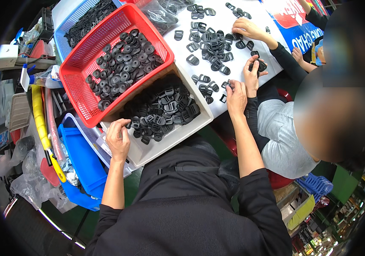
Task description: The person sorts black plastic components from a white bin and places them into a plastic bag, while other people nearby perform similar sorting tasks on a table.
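Left fingers pinch a buckle at the bin; right fingers at loose buckles on the table

Edges first. Left hand (118,140) is over the near-left rim of the grey bin (172,140), fingertips just inside. Red basket (79,96) overlaps the bin right beyond those fingertips, so the room that way is tight; open bin runs off to their right, full of black buckles (165,106). Rubbery black discs (127,62) fill the red basket farther out. Blue tray (82,153) is left of the left fingers, lower down.

Right hand (237,102) reaches over the near edge of the white table (182,51). A strip of tabletop runs left of the right fingers to the bin wall, with scattered buckles (204,88) in between. Main loose pile (214,45) is beyond the right fingertips. Co-worker's hand (251,77) is close on their right, holding a black piece, so little room on that side; another hand (247,30) is farther out at the pile.

Fingers: left thumb and index nearly together, one black buckle (128,125) between the tips. Right fingers curled, tips close at a small dark piece; gripped or only touched, can't tell from here.
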Available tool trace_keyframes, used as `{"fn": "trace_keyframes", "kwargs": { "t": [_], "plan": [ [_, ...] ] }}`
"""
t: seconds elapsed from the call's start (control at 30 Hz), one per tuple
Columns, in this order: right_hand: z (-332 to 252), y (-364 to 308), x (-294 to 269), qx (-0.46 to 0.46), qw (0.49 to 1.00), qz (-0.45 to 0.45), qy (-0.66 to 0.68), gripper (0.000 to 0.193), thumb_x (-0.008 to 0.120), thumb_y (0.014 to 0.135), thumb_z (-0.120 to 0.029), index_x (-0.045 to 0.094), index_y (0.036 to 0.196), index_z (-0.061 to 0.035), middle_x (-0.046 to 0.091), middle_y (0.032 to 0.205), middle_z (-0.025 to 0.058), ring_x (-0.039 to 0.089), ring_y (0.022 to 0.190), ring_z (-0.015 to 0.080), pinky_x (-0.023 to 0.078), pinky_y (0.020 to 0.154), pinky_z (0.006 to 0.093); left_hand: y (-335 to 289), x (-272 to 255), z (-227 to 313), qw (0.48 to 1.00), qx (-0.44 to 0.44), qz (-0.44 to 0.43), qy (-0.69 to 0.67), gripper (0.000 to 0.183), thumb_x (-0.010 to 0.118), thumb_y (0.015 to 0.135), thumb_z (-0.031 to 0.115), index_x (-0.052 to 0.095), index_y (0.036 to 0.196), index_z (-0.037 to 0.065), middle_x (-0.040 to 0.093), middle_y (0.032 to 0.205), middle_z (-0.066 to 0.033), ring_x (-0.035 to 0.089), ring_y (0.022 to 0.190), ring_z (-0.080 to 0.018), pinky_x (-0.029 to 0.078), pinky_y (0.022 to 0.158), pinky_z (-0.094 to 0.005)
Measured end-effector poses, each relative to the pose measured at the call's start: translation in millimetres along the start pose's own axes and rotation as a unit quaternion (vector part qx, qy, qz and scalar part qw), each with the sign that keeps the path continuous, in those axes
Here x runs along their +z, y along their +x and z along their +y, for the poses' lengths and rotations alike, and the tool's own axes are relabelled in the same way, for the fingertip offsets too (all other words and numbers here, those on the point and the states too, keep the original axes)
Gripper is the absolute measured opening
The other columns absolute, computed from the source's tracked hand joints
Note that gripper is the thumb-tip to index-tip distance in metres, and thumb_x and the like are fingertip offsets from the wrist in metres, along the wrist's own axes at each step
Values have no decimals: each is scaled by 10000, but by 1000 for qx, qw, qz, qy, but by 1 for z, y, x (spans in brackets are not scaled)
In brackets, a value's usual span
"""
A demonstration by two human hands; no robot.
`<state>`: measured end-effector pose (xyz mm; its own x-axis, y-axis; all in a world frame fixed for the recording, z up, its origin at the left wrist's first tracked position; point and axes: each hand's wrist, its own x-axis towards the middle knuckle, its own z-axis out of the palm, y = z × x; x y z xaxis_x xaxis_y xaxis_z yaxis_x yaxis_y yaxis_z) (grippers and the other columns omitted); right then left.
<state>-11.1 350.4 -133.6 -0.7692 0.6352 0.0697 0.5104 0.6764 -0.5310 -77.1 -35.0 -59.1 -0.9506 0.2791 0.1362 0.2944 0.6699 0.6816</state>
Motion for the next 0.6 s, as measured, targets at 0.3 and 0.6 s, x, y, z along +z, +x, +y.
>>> {"fn": "trace_keyframes", "kwargs": {
  "t": [0.3, 0.6],
  "plan": [
    [-54, 35, 23, -95, 992, -45, 68, 163, 650, 818, -89, 643, 978, -117, 586, 971, 70, 607, 915, 300, 497, 736, 411, 1, -1, 1, 1000, 8, 1, 12, 235, 518, 736, -81, 662, 882, 34, 660, 888, -115, 633, 872, -274, 469, 787, -362],
    [-79, 41, 21, -95, 992, -81, 32, 94, 621, 825, -102, 658, 910, -89, 626, 911, 76, 631, 834, 309, 504, 717, 412, -1, -1, 0, 1000, -17, 15, 1, 230, 517, 731, -81, 658, 877, 29, 652, 881, -129, 627, 876, -292, 472, 801, -376]
  ]
}}
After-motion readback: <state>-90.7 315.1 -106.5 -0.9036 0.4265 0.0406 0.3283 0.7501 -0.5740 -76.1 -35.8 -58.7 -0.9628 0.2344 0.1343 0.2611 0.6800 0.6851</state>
